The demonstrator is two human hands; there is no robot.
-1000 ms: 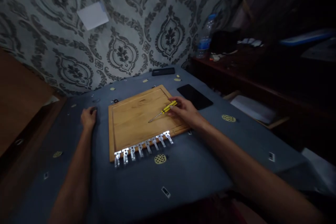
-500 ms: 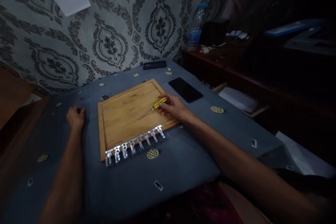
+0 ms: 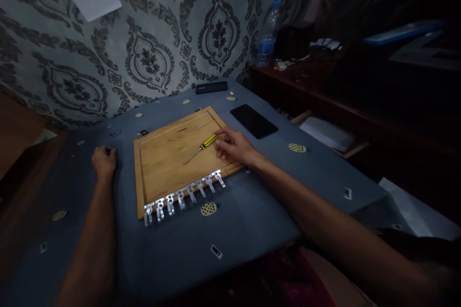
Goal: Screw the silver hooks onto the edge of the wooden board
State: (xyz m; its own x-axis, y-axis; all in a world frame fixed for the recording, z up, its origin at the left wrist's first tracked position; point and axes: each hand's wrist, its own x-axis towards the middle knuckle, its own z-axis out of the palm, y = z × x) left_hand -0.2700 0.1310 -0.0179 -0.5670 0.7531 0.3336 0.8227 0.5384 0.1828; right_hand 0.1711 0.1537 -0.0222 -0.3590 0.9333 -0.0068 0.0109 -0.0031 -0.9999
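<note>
A yellow-and-black screwdriver (image 3: 208,142) lies slantwise on a wooden panel (image 3: 169,158) with a raised border, its metal tip toward the lower left. Over the panel's right side, my right hand (image 3: 234,146) has its fingers loosely apart at the handle's end, and the index finger reaches to the handle without wrapping round it. A metal strip with several hooks (image 3: 190,193) runs along the panel's near edge, the hooks hanging past it. On the cloth left of the panel rests my left hand (image 3: 104,160), fingers curled in, with nothing visible in them.
A black phone (image 3: 254,121) lies right of the panel, and another dark phone-like object (image 3: 212,87) is near the wall. Small black pieces (image 3: 143,132) sit by the panel's far edge. On the dark side table stands a plastic bottle (image 3: 268,38), above an open drawer (image 3: 327,134).
My right hand has loosened from the screwdriver, which now lies slightly farther left on the panel. My left hand stays where it was. The view has shifted slightly.
</note>
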